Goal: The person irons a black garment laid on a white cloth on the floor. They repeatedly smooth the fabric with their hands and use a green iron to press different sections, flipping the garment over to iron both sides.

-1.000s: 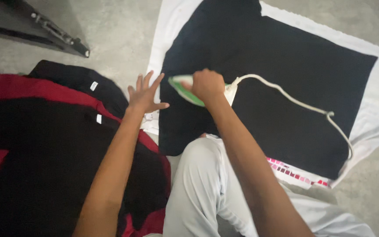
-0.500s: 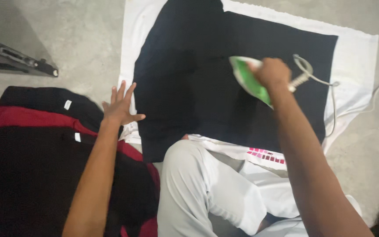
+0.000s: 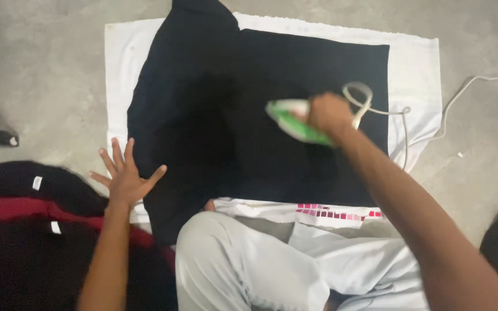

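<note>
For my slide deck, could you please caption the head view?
Right hand holds a green iron on a dark garment; left hand presses its edge.

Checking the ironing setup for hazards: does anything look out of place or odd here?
Yes. The cord loops loosely on the dark shirt beside the iron in the right hand, close to its path. The left hand rests at the shirt's edge.

2 white tags (image 3: 37, 182), dark clothes pile (image 3: 24, 242)
</note>
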